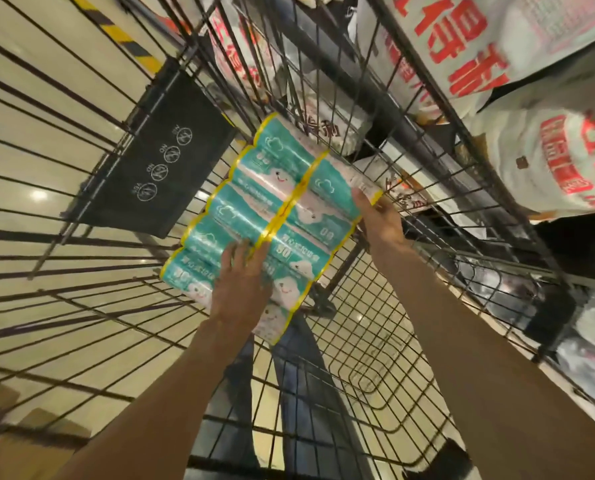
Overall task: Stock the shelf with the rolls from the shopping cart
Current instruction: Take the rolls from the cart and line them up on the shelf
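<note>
A teal and yellow pack of rolls (pixel 272 206), printed with white cloud faces, lies tilted inside the black wire shopping cart (pixel 81 209). My left hand (pixel 242 285) rests on the pack's near end, its fingers spread flat over the wrap. The pack's far right corner is gripped by my right hand (pixel 381 220), thumb on top. Behind the cart's far side, a wire shelf (pixel 427 109) holds white packs with red lettering (pixel 469 46).
A black child-seat flap (pixel 164 150) with warning icons hangs on the cart's left wall. Below the cart show my legs in jeans (pixel 289 393) and a shiny beige floor. Cardboard boxes (pixel 22 438) sit at bottom left. Bagged goods (pixel 593 334) fill the lower shelf at right.
</note>
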